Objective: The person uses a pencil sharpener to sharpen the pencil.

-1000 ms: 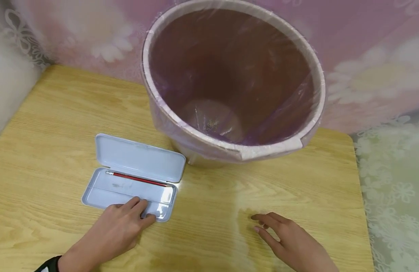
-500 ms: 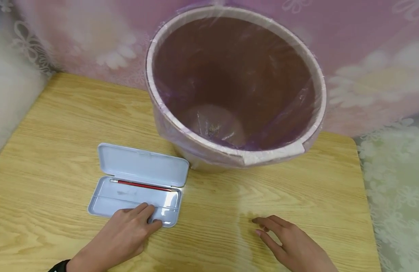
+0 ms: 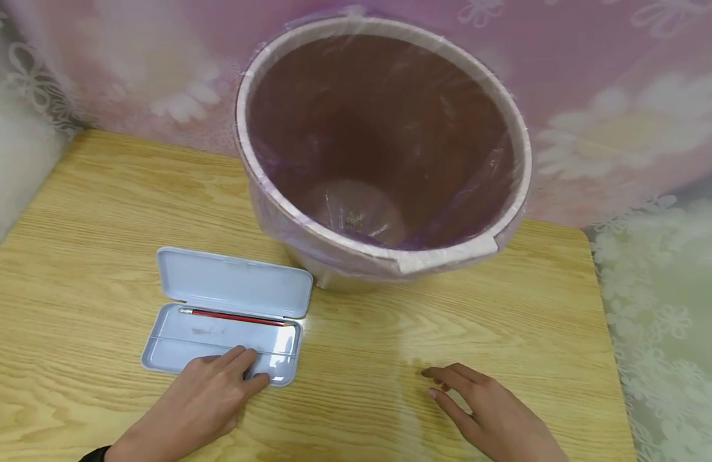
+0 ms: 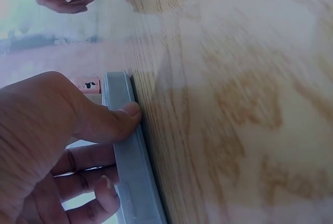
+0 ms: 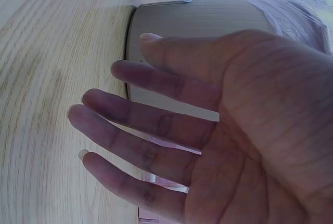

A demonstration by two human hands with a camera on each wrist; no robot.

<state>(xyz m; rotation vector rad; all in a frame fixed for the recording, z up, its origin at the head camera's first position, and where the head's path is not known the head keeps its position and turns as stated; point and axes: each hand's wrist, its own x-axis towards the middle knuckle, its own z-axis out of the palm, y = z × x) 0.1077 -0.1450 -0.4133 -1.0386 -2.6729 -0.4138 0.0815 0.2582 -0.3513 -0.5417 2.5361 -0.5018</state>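
A light blue pencil case (image 3: pixel 176 354) lies unfolded on the table, its lid (image 3: pixel 234 282) laid back toward the bin. Inside, along the hinge side, rests a red pencil (image 3: pixel 237 317) with a white end at the left. My left hand (image 3: pixel 208 391) pinches the case's near wall, with the thumb outside and the fingers over the inner side. In the left wrist view the thumb (image 4: pixel 117 122) presses that wall (image 4: pixel 132 177). My right hand (image 3: pixel 488 407) hovers at or just over the table at the right, its fingers (image 5: pixel 151 120) loosely bent and holding nothing.
A large bin (image 3: pixel 332 247) with a thin clear purplish liner stands behind the case, close to its lid. The wood-grain table (image 3: pixel 356 359) meets a pink flowered wall covering (image 3: pixel 610 135) at the back and pale flowered coverings at both sides.
The whole head view has shifted slightly. Both hands, the pencil case and the pencil keep the same places relative to one another.
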